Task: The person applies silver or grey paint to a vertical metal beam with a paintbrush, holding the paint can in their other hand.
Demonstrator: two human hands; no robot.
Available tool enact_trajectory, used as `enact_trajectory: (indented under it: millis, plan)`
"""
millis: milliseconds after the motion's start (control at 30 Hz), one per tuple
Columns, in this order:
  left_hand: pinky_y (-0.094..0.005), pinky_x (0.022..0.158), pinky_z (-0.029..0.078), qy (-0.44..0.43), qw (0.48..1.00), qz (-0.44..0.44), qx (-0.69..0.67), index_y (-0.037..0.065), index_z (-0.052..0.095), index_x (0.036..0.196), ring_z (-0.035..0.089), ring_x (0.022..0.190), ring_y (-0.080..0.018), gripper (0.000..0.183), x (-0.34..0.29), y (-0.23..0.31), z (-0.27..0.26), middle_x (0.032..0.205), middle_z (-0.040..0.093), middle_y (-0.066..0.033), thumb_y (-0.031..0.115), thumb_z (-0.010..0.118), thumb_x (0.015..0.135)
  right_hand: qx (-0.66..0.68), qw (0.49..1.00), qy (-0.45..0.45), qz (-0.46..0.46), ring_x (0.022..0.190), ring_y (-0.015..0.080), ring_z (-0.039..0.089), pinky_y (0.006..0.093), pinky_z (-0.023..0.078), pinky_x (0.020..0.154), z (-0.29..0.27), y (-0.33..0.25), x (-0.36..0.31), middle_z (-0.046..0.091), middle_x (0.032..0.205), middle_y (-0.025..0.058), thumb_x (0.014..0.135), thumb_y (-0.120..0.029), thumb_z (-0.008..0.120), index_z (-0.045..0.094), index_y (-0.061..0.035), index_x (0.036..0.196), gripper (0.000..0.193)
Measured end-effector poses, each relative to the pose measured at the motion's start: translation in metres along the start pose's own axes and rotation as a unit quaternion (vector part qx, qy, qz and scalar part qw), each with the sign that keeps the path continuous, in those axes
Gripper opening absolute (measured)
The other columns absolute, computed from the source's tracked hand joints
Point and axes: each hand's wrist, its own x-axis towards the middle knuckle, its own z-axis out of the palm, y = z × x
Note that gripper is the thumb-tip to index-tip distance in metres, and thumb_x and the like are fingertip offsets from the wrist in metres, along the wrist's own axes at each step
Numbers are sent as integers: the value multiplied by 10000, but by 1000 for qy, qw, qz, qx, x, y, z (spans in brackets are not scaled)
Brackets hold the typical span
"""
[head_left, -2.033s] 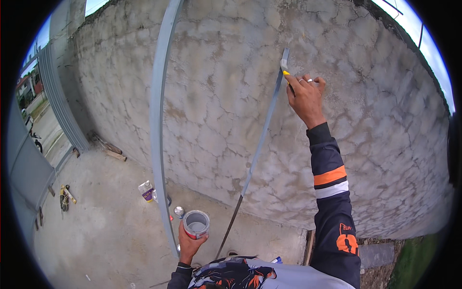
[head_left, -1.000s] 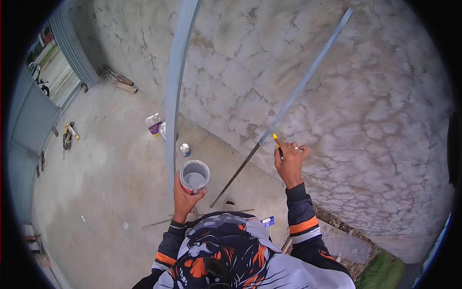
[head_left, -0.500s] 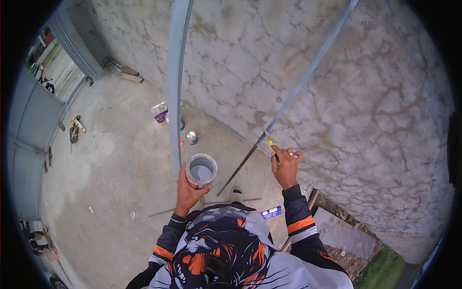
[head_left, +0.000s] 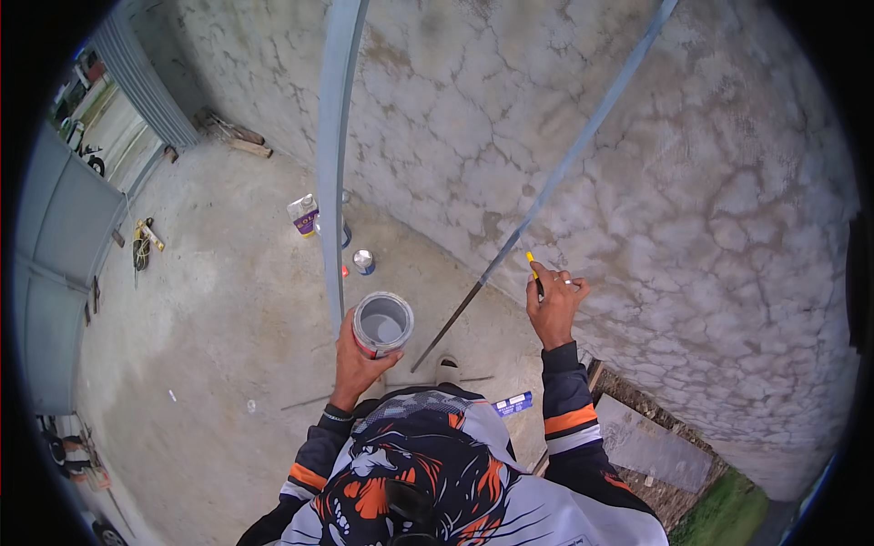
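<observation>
Left hand (head_left: pixel 357 357) gripping paint can (head_left: pixel 382 324) at centre; right hand (head_left: pixel 552 305) pinching brush (head_left: pixel 534 273). Keep can level, brush close to slanted bar (head_left: pixel 583 146).

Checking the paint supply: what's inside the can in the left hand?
The can in the left hand shows pale grey paint inside. Its depth is hidden by the can's wall.

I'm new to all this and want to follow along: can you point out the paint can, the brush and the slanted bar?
Paint can (head_left: pixel 382 324), head view, on the grey paint inside.
Brush (head_left: pixel 533 270), head view, on its yellow handle above the right hand.
Slanted bar (head_left: pixel 583 146), head view, on its painted grey middle stretch.
</observation>
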Motion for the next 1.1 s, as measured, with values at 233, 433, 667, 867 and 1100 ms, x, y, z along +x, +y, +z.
enact_trajectory:
  millis: [233,433,667,867,1100]
  plan:
    - [-417,1067,506,-5,1000,11,7,-26,436,1465,638,1251,-312,1011,4,-6,-1,1354,630,-195,170,974,632,-35,989,-140,3,989,245,656,525,299,1020,31,-8,13,764,902,72,901,-148,720,757,-152,1206,307]
    - [-422,1096,491,-12,1000,7,-9,-38,399,1505,624,1274,-317,1084,4,-21,5,1379,617,-202,182,984,620,-45,996,35,-64,914,210,647,506,306,1002,-64,16,132,765,866,55,935,-161,711,784,-160,1154,231]
    - [-428,1109,482,-3,1000,7,0,-39,387,1520,614,1290,-324,1105,2,-27,-2,1398,606,-206,188,985,619,-143,977,133,-81,877,185,657,467,305,1003,-173,15,250,759,866,28,957,-220,724,776,-212,1200,248]
    - [-425,1086,495,-5,1000,1,-17,-23,424,1490,631,1262,-328,1054,0,-20,-17,1373,623,-203,184,983,620,-283,896,305,-152,923,136,654,467,296,1001,-164,14,251,723,927,-24,941,-204,746,734,-249,1275,337]
    - [-457,1084,485,-26,1000,13,13,7,418,1503,610,1280,-361,1063,-9,-39,-51,1394,600,-205,196,985,623,-201,976,49,-66,1025,179,649,489,309,1003,-4,-30,40,728,1004,19,942,-195,737,707,-195,1296,355]
